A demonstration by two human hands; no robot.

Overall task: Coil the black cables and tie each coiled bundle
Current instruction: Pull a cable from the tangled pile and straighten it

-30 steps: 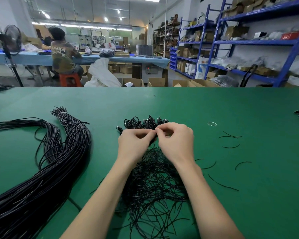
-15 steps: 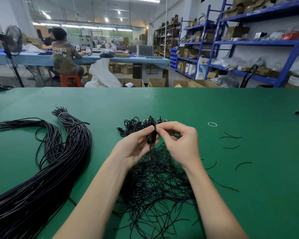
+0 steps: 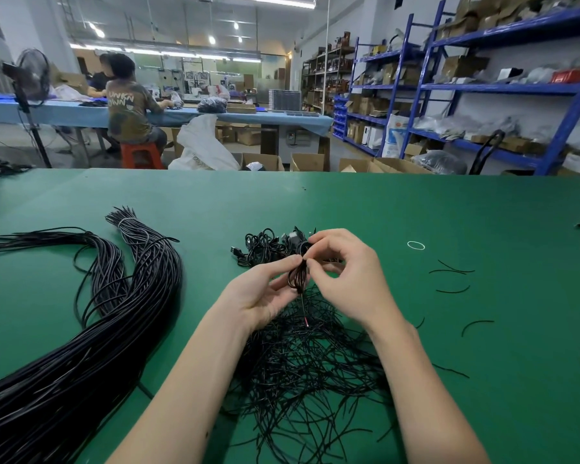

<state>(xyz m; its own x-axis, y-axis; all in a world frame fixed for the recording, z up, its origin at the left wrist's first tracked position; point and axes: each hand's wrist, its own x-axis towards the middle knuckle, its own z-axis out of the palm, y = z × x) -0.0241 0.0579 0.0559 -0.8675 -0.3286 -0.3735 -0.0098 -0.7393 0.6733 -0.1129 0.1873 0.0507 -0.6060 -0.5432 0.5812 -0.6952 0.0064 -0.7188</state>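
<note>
Coiled cable bundle (image 3: 298, 275) sits mid-frame, held up just above the pile of loose tie wires (image 3: 302, 356), small black loop hanging with a tail ending in a red tip pointing down toward the pile. Left hand (image 3: 260, 296) now turned palm-up, thumb and fingertips pinching the top of the coil, other fingers loosely curled under it. Right hand (image 3: 345, 276) pinches at the same top point with thumb and forefinger, rest of fingers arched above. Change: a second ago both hands were knuckles-up and tight together, coil hidden; half a second ago left hand began rolling over; now coil is plainly exposed and hangs between the two pinches. Reads as coiling done, tie being wound or twisted at the neck; cannot tell whether the twist is closed. Finished bundles (image 3: 268, 246) lie just behind the hands, upper centre of the green surface (image 3: 482, 380). Long uncoiled cables (image 3: 81, 346) sweep across the left of frame, well apart from the hands. Stray tie pieces and a small white ring (image 3: 416, 245) lie to the right. Plenty of cable left, task early-to-mid by my guess
</note>
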